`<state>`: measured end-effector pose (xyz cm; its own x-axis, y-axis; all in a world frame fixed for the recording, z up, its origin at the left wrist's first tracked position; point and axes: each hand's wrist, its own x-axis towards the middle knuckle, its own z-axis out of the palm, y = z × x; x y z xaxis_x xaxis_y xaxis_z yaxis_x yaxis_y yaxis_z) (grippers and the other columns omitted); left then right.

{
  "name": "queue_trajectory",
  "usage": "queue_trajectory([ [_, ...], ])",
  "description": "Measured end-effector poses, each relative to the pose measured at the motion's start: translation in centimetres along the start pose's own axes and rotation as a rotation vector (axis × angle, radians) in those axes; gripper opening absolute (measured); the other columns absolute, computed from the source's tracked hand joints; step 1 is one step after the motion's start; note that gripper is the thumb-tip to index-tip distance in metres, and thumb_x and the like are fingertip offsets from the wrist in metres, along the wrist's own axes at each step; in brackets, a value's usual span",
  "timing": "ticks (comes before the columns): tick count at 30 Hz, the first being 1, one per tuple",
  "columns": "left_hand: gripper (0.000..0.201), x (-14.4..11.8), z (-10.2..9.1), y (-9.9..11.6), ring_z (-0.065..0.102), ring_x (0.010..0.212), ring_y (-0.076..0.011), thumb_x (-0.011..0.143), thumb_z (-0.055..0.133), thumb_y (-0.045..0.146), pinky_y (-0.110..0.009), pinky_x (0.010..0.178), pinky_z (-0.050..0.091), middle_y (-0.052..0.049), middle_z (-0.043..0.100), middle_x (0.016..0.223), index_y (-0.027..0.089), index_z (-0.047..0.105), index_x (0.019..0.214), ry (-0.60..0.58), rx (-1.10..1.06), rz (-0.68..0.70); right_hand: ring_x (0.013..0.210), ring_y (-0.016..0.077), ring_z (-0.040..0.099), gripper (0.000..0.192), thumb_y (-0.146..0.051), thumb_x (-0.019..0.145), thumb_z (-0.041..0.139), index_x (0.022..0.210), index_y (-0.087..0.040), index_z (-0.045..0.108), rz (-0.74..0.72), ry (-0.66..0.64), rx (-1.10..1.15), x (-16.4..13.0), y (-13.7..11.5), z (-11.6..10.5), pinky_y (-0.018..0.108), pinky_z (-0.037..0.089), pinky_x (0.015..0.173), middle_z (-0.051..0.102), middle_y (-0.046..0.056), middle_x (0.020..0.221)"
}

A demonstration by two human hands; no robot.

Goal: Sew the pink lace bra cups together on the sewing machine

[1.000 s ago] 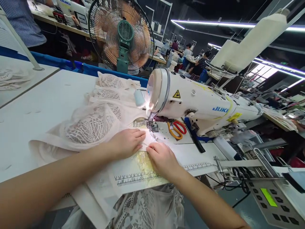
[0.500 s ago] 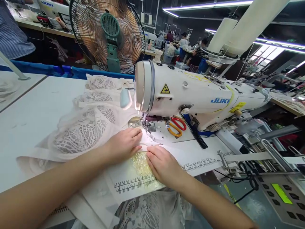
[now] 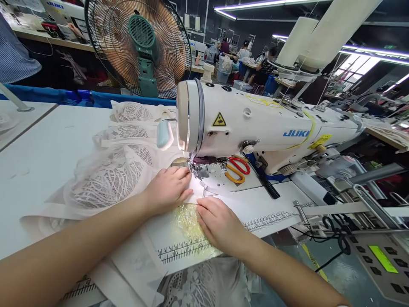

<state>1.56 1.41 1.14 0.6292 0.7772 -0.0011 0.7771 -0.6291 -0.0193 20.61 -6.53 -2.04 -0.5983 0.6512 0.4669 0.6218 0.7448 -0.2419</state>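
Observation:
A white JUKI sewing machine (image 3: 243, 115) stands over the tabletop, its presser foot (image 3: 198, 171) lit from above. Under my hands lies a piece of white fabric (image 3: 194, 197), running up to the foot. My left hand (image 3: 168, 187) is pressed on it just left of the foot, fingers together and thumb toward the right. Nearer to me, my right hand (image 3: 220, 219) pinches the fabric's edge between thumb and fingers. The fingertips partly hide the cloth. Below them is a crinkled, shiny yellowish patch (image 3: 190, 221) on the table.
Lace-patterned white garment pieces (image 3: 108, 179) spread to the left, and more lace fabric (image 3: 198, 281) hangs at the front edge. Red-and-orange handled scissors (image 3: 238, 168) lie beneath the machine arm. A large fan (image 3: 140, 42) stands behind. People sit at machines farther back.
The view has shifted slightly. My left thumb sits a little higher and closer to the fabric beside the foot. My right hand keeps nearly the same place.

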Motion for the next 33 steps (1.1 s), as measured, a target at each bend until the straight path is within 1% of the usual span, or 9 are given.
queue_trajectory([
  [9,0.039,-0.1,-0.1,0.0,0.054,0.107,-0.0304,0.092,0.043,0.035,-0.043,0.082,0.047,-0.015,0.057,0.119,0.012,0.057,0.12,-0.002,-0.011,0.001,0.101,0.0277,0.054,0.025,-0.014,0.091,0.039,0.103,-0.004,0.06,0.002,0.018,-0.005,0.0,-0.2,0.1,0.041,0.053,0.09,0.061,0.018,0.107],
  [16,0.042,0.3,0.4,-1.4,0.051,0.117,-0.0295,0.094,0.039,0.034,-0.044,0.091,0.045,-0.015,0.056,0.128,0.011,0.055,0.125,0.007,-0.038,0.041,0.099,0.0273,0.055,0.025,-0.015,0.091,0.039,0.1,-0.006,0.06,0.019,0.001,-0.006,0.6,-0.2,0.3,0.041,0.053,0.087,0.062,0.017,0.108],
  [18,0.039,0.7,0.4,-2.1,0.052,0.117,-0.0298,0.093,0.042,0.033,-0.044,0.091,0.045,-0.015,0.057,0.128,0.011,0.058,0.122,0.032,-0.019,0.071,0.1,0.0271,0.054,0.024,-0.015,0.091,0.039,0.099,-0.007,0.06,0.021,-0.006,-0.003,0.9,0.0,0.5,0.041,0.053,0.087,0.061,0.017,0.11],
  [21,0.03,0.7,0.2,-2.5,0.055,0.112,-0.0315,0.09,0.047,0.028,-0.046,0.085,0.048,-0.014,0.061,0.122,0.013,0.065,0.108,0.148,0.059,0.14,0.102,0.0272,0.054,0.023,-0.015,0.089,0.041,0.1,-0.008,0.06,0.014,-0.013,-0.019,1.5,0.1,0.7,0.042,0.052,0.089,0.06,0.018,0.112],
  [23,0.025,0.1,0.0,-2.1,0.06,0.102,-0.0291,0.091,0.044,0.022,-0.042,0.076,0.05,-0.012,0.065,0.114,0.015,0.068,0.093,0.243,0.091,0.198,0.104,0.0272,0.054,0.022,-0.015,0.088,0.042,0.1,-0.008,0.059,0.018,-0.026,-0.043,1.7,0.0,0.8,0.041,0.051,0.09,0.06,0.018,0.113],
  [25,0.031,-0.9,0.0,-1.2,0.063,0.085,-0.0233,0.093,0.038,0.016,-0.036,0.064,0.049,-0.01,0.067,0.105,0.016,0.068,0.085,0.284,0.084,0.246,0.103,0.0273,0.055,0.022,-0.016,0.088,0.043,0.099,-0.008,0.06,0.029,-0.048,-0.057,2.0,-0.1,0.9,0.04,0.051,0.09,0.06,0.018,0.111],
  [28,0.031,-2.9,0.2,0.4,0.061,0.065,-0.0183,0.088,0.037,0.007,-0.031,0.047,0.044,-0.01,0.067,0.101,0.013,0.065,0.098,0.258,0.072,0.248,0.101,0.0276,0.056,0.024,-0.016,0.087,0.043,0.1,-0.005,0.061,0.042,-0.069,-0.051,2.1,-0.4,1.0,0.04,0.052,0.089,0.061,0.018,0.105],
  [30,0.037,-3.7,0.4,1.1,0.061,0.067,-0.0195,0.082,0.038,0.001,-0.031,0.046,0.044,-0.012,0.066,0.107,0.01,0.062,0.109,0.259,0.111,0.25,0.103,0.0282,0.056,0.027,-0.016,0.088,0.042,0.103,-0.004,0.061,0.037,-0.047,-0.051,2.1,-0.5,1.0,0.04,0.052,0.09,0.062,0.018,0.107],
  [33,0.035,-4.0,0.6,1.0,0.061,0.072,-0.0221,0.084,0.04,0.001,-0.034,0.058,0.05,-0.015,0.067,0.107,0.007,0.063,0.11,0.323,0.157,0.338,0.106,0.029,0.056,0.03,-0.017,0.089,0.039,0.105,-0.002,0.061,0.019,0.001,-0.068,1.9,-0.5,1.1,0.041,0.051,0.093,0.062,0.019,0.112],
])
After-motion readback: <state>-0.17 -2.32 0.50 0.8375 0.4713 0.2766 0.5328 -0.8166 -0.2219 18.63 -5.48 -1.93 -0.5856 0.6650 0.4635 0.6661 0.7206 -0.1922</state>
